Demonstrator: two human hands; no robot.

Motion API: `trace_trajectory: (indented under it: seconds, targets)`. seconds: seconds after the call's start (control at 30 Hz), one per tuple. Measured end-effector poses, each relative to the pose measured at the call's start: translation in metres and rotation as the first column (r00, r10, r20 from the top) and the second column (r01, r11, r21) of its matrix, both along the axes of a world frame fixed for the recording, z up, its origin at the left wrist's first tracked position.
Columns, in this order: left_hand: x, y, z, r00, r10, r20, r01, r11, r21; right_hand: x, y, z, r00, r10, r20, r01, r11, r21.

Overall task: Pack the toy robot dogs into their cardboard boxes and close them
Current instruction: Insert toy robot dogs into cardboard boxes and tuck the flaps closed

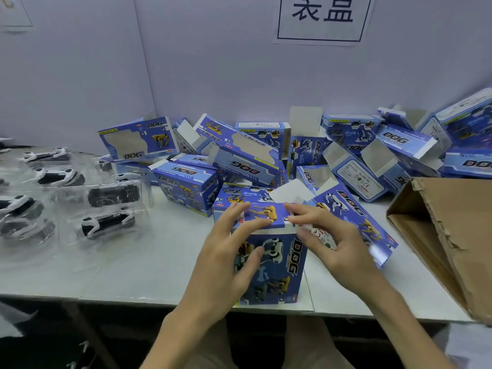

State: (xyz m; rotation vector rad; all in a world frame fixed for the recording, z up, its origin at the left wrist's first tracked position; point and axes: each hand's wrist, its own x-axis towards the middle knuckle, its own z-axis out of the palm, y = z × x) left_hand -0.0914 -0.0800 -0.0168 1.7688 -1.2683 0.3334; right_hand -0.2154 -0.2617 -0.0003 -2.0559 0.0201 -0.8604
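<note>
A blue toy dog box [279, 265] stands on end near the front edge of the white table [149, 275]. My left hand [231, 251] holds its left side, with the fingers pressing on the top flap [269, 213] and the thumb on the front face. My right hand [330, 243] grips the box's right side, its fingers curled at the flap's right corner. The flap lies folded down over the top. What is inside the box is hidden. Several black and white toy robot dogs [106, 223] in clear plastic trays lie on the left of the table.
A heap of empty blue boxes [247, 158] with open flaps fills the back of the table. A large brown carton [447, 235] lies open at the right edge. A wall with a printed sign [322, 17] stands behind.
</note>
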Motion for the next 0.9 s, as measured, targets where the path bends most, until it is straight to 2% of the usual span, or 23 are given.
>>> trace_trajectory:
  seconds: [0.2, 0.37, 0.5, 0.57, 0.7, 0.9]
  targets:
    - [0.002, 0.0, -0.004, 0.997, -0.078, 0.01, 0.078, 0.997, 0.019, 0.006, 0.004, 0.009, 0.996, -0.084, -0.007, 0.084, 0.996, 0.029]
    - [0.003, 0.0, -0.004, 0.998, -0.069, 0.017, 0.068, 0.998, 0.007, 0.009, 0.008, 0.008, 0.997, -0.073, -0.002, 0.073, 0.996, 0.06]
    - [-0.008, -0.005, -0.003, 0.997, -0.049, -0.063, 0.045, 0.997, -0.059, 0.004, 0.007, 0.007, 0.999, -0.037, -0.006, 0.038, 0.995, 0.097]
    - [-0.013, -0.009, -0.001, 1.0, 0.007, -0.017, -0.008, 0.998, -0.063, 0.005, 0.007, 0.008, 0.998, -0.059, -0.014, 0.06, 0.994, 0.092]
    - [-0.017, -0.012, 0.005, 0.998, -0.043, -0.051, 0.04, 0.997, -0.072, 0.01, 0.015, 0.007, 0.996, -0.087, 0.01, 0.086, 0.99, 0.11]
    - [-0.003, -0.004, 0.005, 0.996, -0.065, 0.059, 0.068, 0.997, -0.043, 0.005, 0.014, -0.003, 0.998, -0.058, -0.004, 0.058, 0.998, -0.002]
